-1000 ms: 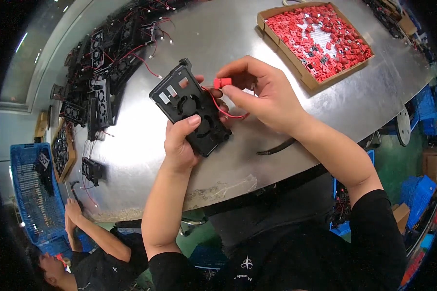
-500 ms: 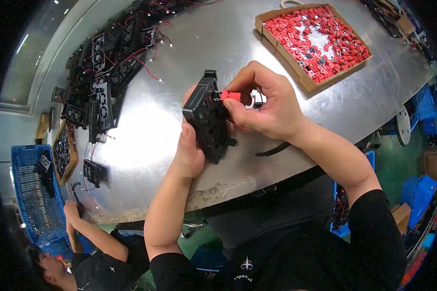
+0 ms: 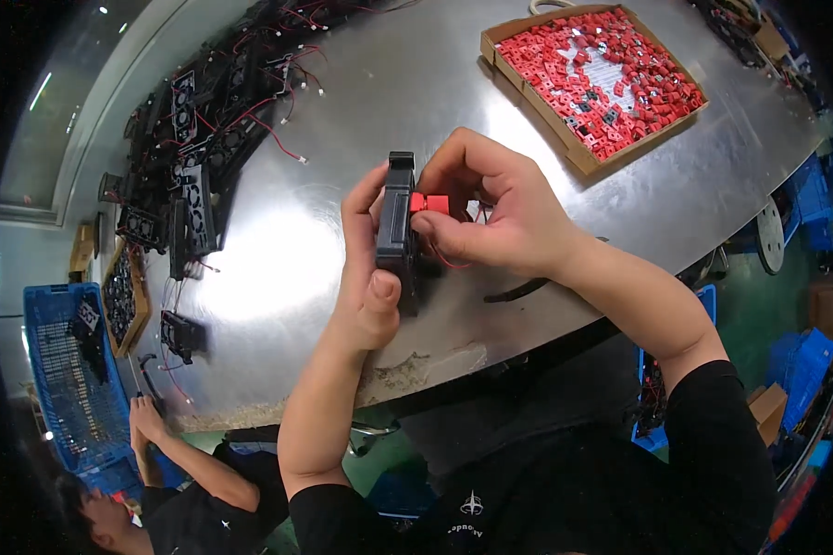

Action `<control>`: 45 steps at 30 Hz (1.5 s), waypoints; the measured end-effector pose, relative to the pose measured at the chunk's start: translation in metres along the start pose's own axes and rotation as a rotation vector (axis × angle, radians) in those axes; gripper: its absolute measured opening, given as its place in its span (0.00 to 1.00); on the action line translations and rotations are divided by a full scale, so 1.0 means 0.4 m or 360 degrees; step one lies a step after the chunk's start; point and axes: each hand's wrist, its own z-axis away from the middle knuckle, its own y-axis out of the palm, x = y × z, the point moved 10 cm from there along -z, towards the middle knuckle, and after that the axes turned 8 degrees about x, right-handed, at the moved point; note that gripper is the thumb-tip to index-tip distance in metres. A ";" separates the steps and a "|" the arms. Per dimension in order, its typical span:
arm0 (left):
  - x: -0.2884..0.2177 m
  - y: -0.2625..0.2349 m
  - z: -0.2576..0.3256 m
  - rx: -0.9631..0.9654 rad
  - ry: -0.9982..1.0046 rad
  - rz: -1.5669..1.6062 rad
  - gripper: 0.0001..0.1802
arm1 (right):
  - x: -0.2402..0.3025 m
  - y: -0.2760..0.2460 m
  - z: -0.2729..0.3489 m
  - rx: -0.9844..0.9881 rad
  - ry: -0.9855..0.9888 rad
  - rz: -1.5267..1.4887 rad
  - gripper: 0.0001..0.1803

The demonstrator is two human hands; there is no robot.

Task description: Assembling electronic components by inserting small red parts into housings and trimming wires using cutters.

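Observation:
Over the metal table, my left hand (image 3: 372,310) grips a black plastic housing (image 3: 395,217), its thumb along the near end and fingers on the left side. The housing is upright, its narrow edge facing up. My right hand (image 3: 504,208) pinches a small red plastic part (image 3: 431,203) between thumb and fingers, against the housing's right side. Whether the red part is seated in the housing cannot be seen. A thin red wire (image 3: 449,262) hangs below the right hand. The housing's broad faces are mostly hidden.
A cardboard tray (image 3: 544,111) of small red parts lies at the far right. Black fan units (image 3: 194,199) with wires are piled at left. A curved black strip (image 3: 518,293) lies near the front edge. At lower left are a co-worker's hand (image 3: 145,421) and a blue crate (image 3: 51,324).
The housing has turned so its narrow edge faces up and its right face is less visible. The red part has shifted slightly left and nearer with my right hand. My left fingers now show.

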 end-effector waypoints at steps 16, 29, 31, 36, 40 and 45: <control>0.063 -0.013 0.016 -0.0048 -0.0264 0.0623 0.55 | 0.029 -0.028 0.003 -0.0182 -0.0193 0.0462 0.14; 0.068 -0.011 0.018 -0.0016 -0.0241 0.0557 0.52 | 0.048 -0.002 0.003 -0.0104 -0.0439 0.0743 0.13; 0.065 -0.001 0.013 -0.0010 -0.0266 0.0584 0.52 | 0.049 -0.006 0.004 -0.0089 -0.0495 0.0763 0.13; 0.073 0.010 0.024 0.0094 -0.0345 0.0673 0.53 | 0.057 0.004 0.010 -0.0076 -0.0526 0.0700 0.12; 0.079 0.022 0.031 0.0131 -0.0439 0.0700 0.54 | 0.061 0.005 0.016 -0.0056 -0.0564 0.0769 0.12; 0.083 0.017 0.023 0.0169 -0.0390 0.0603 0.53 | 0.060 0.002 0.013 -0.0056 -0.0574 0.0783 0.12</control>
